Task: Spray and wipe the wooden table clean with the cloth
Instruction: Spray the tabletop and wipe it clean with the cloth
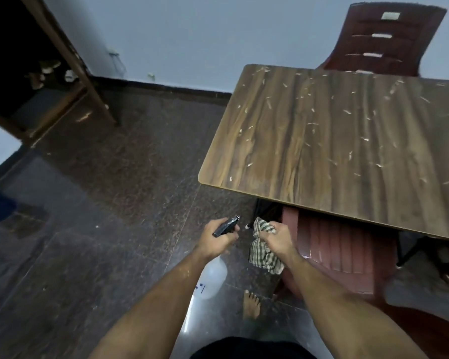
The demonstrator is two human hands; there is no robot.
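The left hand [215, 239] is clamped on the spray bottle [214, 274] at its trigger head; the right hand [275, 238] grips the limp striped cloth [263, 257]. Both sit below the wooden table's [347, 141] near-left corner. The cloth likely drapes, so bunching it suits wiping.

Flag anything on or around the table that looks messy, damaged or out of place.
The wooden table is littered all over with small pale scraps or flakes; what they are is unclear. No spill or wet patch shows, and both chairs stand upright.
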